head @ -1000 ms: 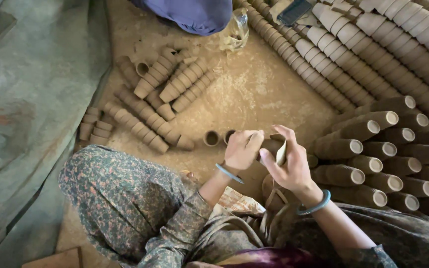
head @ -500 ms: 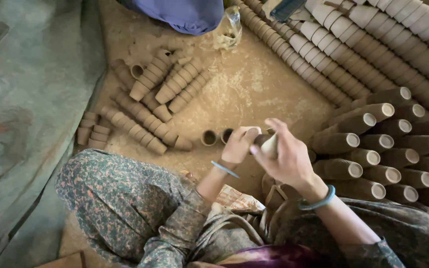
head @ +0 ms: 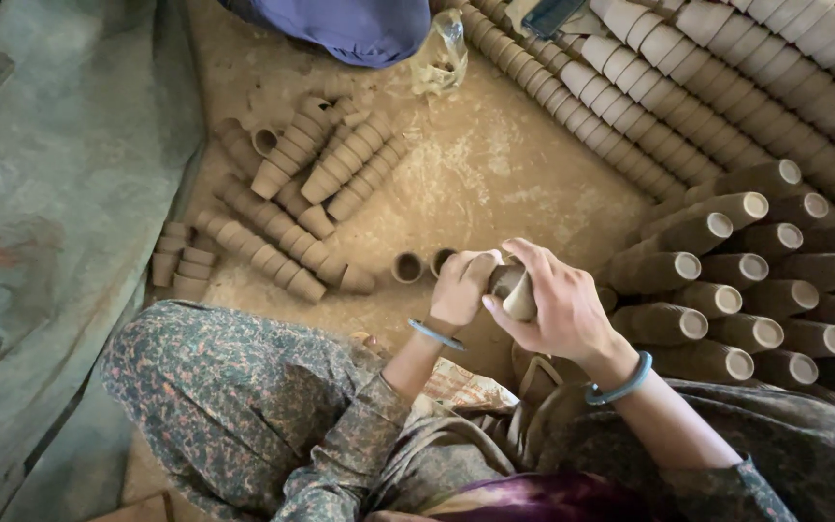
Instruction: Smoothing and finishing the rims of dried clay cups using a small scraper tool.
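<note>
Two hands close together on one small clay cup above a dirt floor.

At the far left a grey-green tarp (head: pixel 41 193) covers the ground, and just right of it short rows of nested cups (head: pixel 292 203) lie on their sides on the dirt floor (head: pixel 495 164). Two loose cups (head: pixel 420 265) sit open-end up just left of the hands. The left hand (head: pixel 459 288) is curled, its fingertips (head: pixel 483 263) touching the left side of the clay cup (head: pixel 514 290). The right hand (head: pixel 561 307) wraps the cup from the right, fingers bent round it and thumb underneath, gripping it firmly. Only the cup's rounded body shows between the fingers. To the right, stacked cups (head: pixel 746 280) lie piled with their ends facing the person.
</note>
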